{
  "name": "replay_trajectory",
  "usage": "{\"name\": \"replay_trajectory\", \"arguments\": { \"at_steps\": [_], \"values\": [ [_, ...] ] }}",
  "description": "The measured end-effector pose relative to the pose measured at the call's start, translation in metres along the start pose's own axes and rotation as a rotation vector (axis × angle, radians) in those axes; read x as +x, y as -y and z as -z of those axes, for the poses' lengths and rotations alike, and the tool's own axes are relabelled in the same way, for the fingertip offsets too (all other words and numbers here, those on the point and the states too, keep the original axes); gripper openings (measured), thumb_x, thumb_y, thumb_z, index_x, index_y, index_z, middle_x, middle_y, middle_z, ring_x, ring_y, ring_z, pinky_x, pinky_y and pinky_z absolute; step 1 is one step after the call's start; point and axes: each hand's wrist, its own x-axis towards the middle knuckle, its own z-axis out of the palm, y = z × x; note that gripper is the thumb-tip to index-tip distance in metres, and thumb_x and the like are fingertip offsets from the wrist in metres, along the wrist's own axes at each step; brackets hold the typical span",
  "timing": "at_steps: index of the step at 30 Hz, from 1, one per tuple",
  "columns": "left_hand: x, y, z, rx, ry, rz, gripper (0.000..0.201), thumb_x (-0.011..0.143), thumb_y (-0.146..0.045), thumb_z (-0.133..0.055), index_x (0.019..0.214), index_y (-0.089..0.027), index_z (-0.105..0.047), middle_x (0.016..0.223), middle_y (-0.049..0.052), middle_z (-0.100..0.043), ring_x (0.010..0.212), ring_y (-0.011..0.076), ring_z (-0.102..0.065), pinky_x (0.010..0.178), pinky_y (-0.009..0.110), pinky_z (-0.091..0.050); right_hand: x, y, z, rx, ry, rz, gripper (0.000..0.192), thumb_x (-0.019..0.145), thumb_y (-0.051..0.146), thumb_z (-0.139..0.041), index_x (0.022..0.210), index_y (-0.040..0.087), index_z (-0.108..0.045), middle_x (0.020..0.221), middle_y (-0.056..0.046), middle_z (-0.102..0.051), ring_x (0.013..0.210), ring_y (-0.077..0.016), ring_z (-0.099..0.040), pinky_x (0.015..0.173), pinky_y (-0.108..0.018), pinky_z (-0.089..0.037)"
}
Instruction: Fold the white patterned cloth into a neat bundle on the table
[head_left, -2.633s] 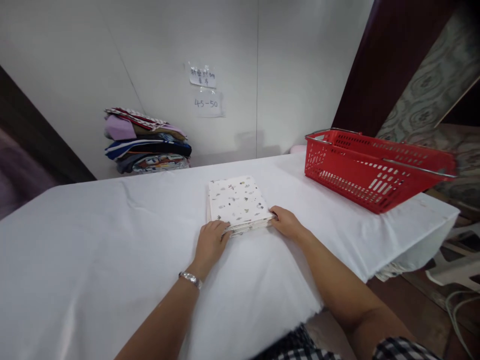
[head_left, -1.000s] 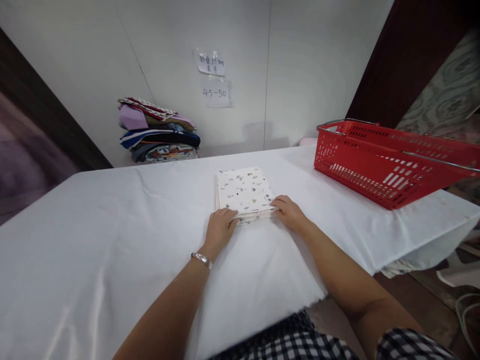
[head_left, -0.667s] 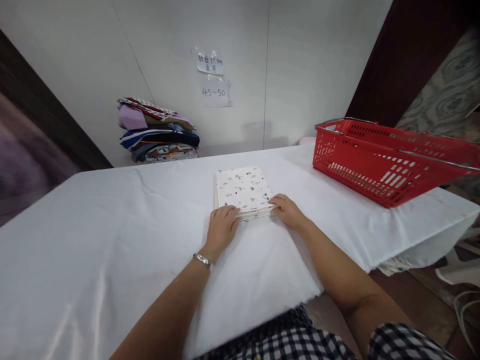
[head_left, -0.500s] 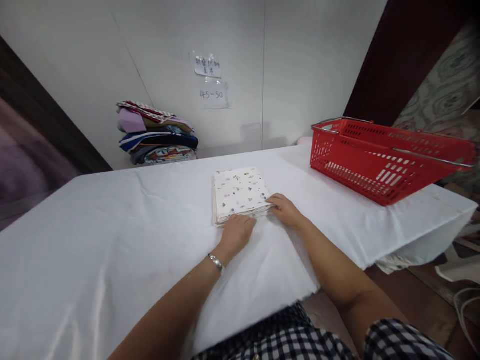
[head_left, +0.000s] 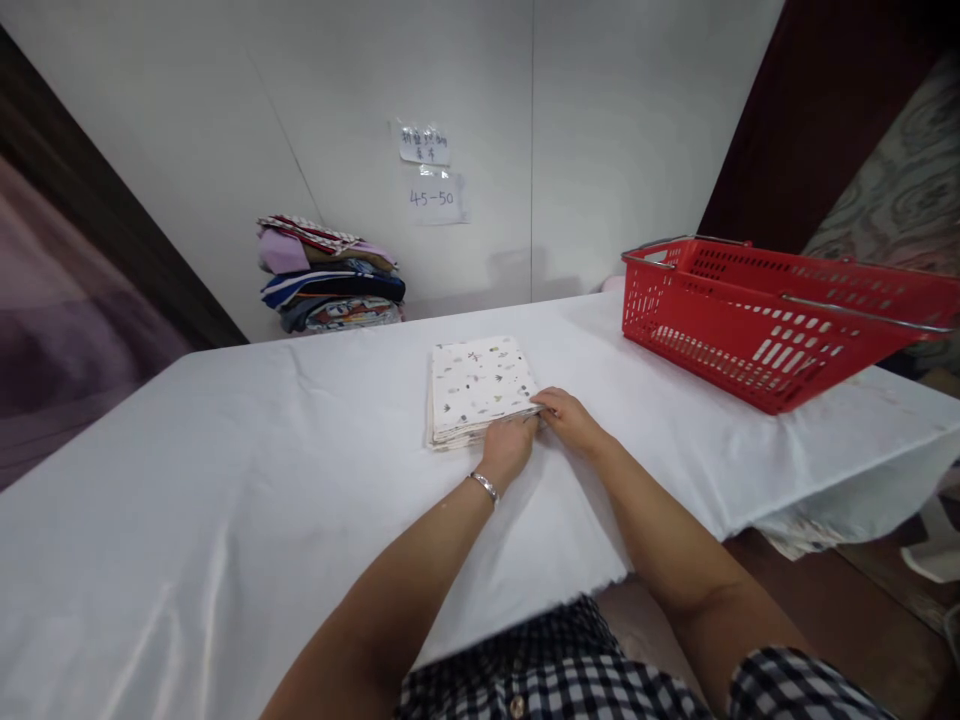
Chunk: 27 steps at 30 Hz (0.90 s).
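Note:
A folded white cloth (head_left: 484, 380) printed with small grey, green and dark motifs lies on the white-covered table in front of me, its layers showing along the near edge. My right hand (head_left: 571, 420) pinches the near right corner of this cloth between thumb and fingers. Close beside it, my left hand (head_left: 511, 448) is at the near edge, fingers curled against the layers and almost meeting the right fingertips. A silver bracelet (head_left: 486, 487) circles the left wrist. The left fingertips are partly hidden at the cloth's edge.
A red plastic basket (head_left: 720, 330) with metal handles stands on the table's right side. Behind the table, a stack of folded fabrics (head_left: 334, 285) is by the wall. Two paper notes (head_left: 439, 198) are taped up there. The white tablecloth (head_left: 225, 480) hangs over the near edge.
My left hand has slid right along the cloth's near edge, up to the right hand. The right hand keeps its pinch on the corner. The view has shifted slightly.

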Motion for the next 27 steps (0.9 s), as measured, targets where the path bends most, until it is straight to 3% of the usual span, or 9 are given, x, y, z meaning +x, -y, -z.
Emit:
{"name": "replay_trajectory", "arguments": {
  "at_steps": [12,20,27],
  "values": [
    [0.012,-0.003,-0.015,0.011,-0.056,0.164,0.030,0.092,-0.015,-0.034,0.106,-0.013,-0.060,0.098,0.014,-0.067,0.097,0.0229,-0.062,0.085,0.035,-0.045,0.000,0.003,-0.001,0.009,-0.013,0.005,0.033,0.079,0.011,-0.046,0.104,0.023,-0.064,0.105,-0.005,-0.062,0.102,-0.0177,-0.054,0.093,-0.034,-0.041],
    [0.017,-0.002,-0.014,-0.010,-0.037,0.168,0.030,0.090,-0.015,-0.036,0.104,-0.013,-0.062,0.102,0.015,-0.066,0.096,0.0237,-0.063,0.082,0.036,-0.046,0.000,0.004,-0.002,0.025,-0.032,0.009,0.032,0.080,0.011,-0.046,0.105,0.022,-0.064,0.105,-0.005,-0.062,0.102,-0.0179,-0.054,0.093,-0.034,-0.041],
    [0.009,-0.002,-0.015,-0.051,-0.001,0.123,0.026,0.090,-0.014,-0.039,0.100,-0.010,-0.063,0.093,0.015,-0.067,0.091,0.0220,-0.064,0.081,0.033,-0.046,0.000,0.000,-0.005,0.054,-0.035,0.006,0.032,0.081,0.012,-0.046,0.105,0.023,-0.065,0.103,-0.004,-0.063,0.100,-0.0182,-0.056,0.091,-0.035,-0.042]
  ]
}}
